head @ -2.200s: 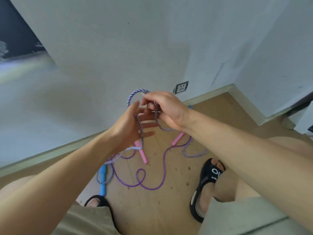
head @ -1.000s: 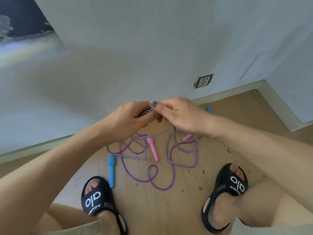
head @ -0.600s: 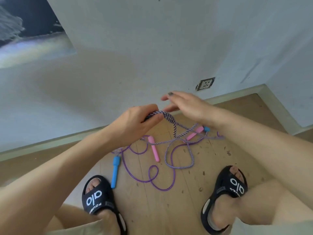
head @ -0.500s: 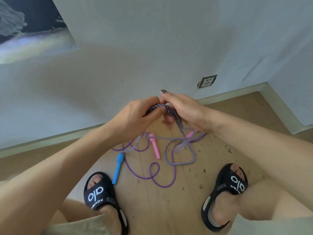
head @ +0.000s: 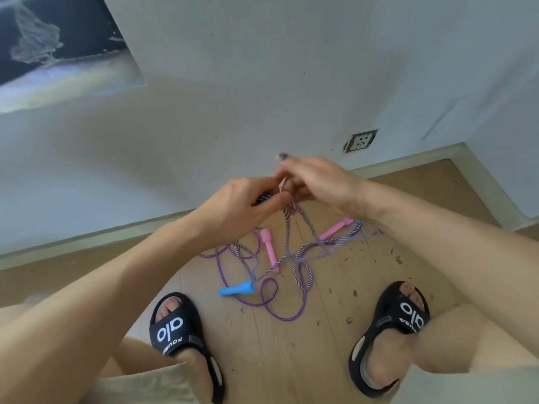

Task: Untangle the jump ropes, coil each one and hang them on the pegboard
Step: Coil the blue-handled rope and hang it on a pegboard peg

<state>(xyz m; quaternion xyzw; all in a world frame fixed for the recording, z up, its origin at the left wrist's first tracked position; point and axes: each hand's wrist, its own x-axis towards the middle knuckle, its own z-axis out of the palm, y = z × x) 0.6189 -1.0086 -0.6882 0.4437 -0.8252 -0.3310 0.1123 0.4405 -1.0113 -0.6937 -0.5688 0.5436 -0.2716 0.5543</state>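
Note:
Two jump ropes lie tangled on the wooden floor between my feet. The striped purple-and-white rope (head: 287, 225) rises from the tangle to my hands; its blue handle (head: 236, 289) lies on the floor. The plain purple rope (head: 272, 309) loops on the floor, with one pink handle (head: 269, 247) in the middle and another pink handle (head: 335, 228) to the right. My left hand (head: 242, 208) grips the striped rope. My right hand (head: 316, 182) pinches the same rope close beside it, fingertips meeting the left hand's. No pegboard is in view.
My feet in black sandals (head: 178, 336) (head: 393, 328) flank the ropes. A white wall with a power socket (head: 360, 140) stands just ahead, and a skirting board (head: 408, 158) runs along it. Small debris dots the floor. A dark picture (head: 52, 39) hangs at upper left.
My hands stayed together on the striped rope and pulled it up. The blue handle slid right and turned sideways. The right-hand strands were dragged further right.

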